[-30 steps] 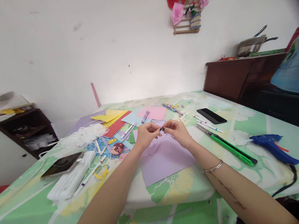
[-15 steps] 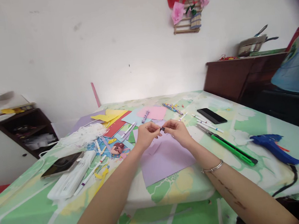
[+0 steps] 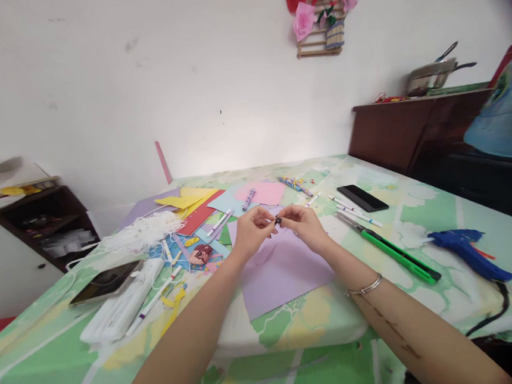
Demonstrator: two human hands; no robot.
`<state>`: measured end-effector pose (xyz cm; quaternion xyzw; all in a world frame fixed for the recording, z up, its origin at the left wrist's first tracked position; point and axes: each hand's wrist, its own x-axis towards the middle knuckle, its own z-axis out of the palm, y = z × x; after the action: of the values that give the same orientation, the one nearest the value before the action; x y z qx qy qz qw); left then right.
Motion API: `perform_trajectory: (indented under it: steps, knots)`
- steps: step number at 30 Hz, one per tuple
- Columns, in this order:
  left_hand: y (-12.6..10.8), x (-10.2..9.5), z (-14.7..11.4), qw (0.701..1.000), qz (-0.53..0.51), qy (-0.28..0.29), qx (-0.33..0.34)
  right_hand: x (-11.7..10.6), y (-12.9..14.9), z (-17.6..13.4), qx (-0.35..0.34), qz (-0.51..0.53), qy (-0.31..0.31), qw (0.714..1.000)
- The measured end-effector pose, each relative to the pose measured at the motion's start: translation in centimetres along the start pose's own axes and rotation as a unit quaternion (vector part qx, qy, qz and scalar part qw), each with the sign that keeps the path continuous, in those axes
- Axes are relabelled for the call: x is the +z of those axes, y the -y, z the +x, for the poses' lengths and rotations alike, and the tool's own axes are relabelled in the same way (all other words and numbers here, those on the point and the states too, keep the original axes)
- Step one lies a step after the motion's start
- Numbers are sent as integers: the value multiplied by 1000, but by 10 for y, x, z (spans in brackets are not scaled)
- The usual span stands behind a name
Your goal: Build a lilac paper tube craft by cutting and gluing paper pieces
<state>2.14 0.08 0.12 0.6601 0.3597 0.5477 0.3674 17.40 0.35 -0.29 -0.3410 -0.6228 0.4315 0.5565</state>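
Note:
Over a sheet of purple paper (image 3: 286,279), my left hand (image 3: 254,231) and my right hand (image 3: 301,224) meet at the fingertips. Both are closed in a pinch, thumbs and index fingers together. Whatever lies between them is too small or too well covered to make out. A narrow purple piece (image 3: 265,254) rests on the sheet below my left hand. Just beyond the hands lies a patterned purple paper roll (image 3: 248,199) on pale blue and pink paper (image 3: 267,192). A capped white marker (image 3: 219,223) lies left of my left hand.
At right lie a green utility knife (image 3: 398,251), a black phone (image 3: 363,198) and a blue glue gun (image 3: 470,252) with its cord. White string (image 3: 145,233), another phone (image 3: 106,281), a white power strip (image 3: 122,305) and yellow paper scraps (image 3: 176,303) crowd the left.
Barely anything differs. My fingertips shift very slightly while staying pinched together over the purple sheet.

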Motion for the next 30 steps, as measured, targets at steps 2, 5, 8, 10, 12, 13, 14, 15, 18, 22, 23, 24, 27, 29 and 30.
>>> perform_trajectory:
  steps: [2,5,8,10,12,13,14,15,18,22,23,24,27,29,30]
  knots:
    - [0,0,-1,1000,2,3,-1,0,1,0,0,0,4,1000]
    - [1,1,-1,1000,4,6,-2,-1,2,0,-2,2,5,1000]
    - [0,2,-1,1000,-4,1,-4,-1,2,0,-4,5,2,1000]
    - [0,2,0,1000,-13,-5,-3,-1,2,0,-5,7,1,1000]
    - [-1,2,1,1000,-19,-11,-3,-1,1,0,-5,10,-3,1000]
    - [-1,2,1,1000,-21,-14,-4,-1,0,0,-5,11,-6,1000]
    - [-2,2,1,1000,-23,-17,-6,-1,0,0,-5,13,-9,1000]
    - [-2,1,1,999,-26,-19,-8,-1,0,0,-6,14,-13,1000]
    - [-1,0,2,999,-39,-21,-7,-1,-1,1,-9,18,-17,1000]
    - [0,0,3,998,-55,-22,-7,-1,-2,1,-12,18,-12,1000]
    - [0,0,3,998,-55,-23,-8,-1,-2,1,-14,17,-12,1000]
    - [0,1,3,998,-56,-23,-10,-1,-2,1,-15,17,-11,1000]
    - [0,1,3,998,-53,-25,-11,-1,-3,2,-18,13,-8,1000]
    - [1,1,3,998,-50,-26,-10,-1,-3,1,-19,10,-7,1000]
    - [1,1,3,998,-48,-26,-10,-1,-3,1,-18,8,-7,1000]
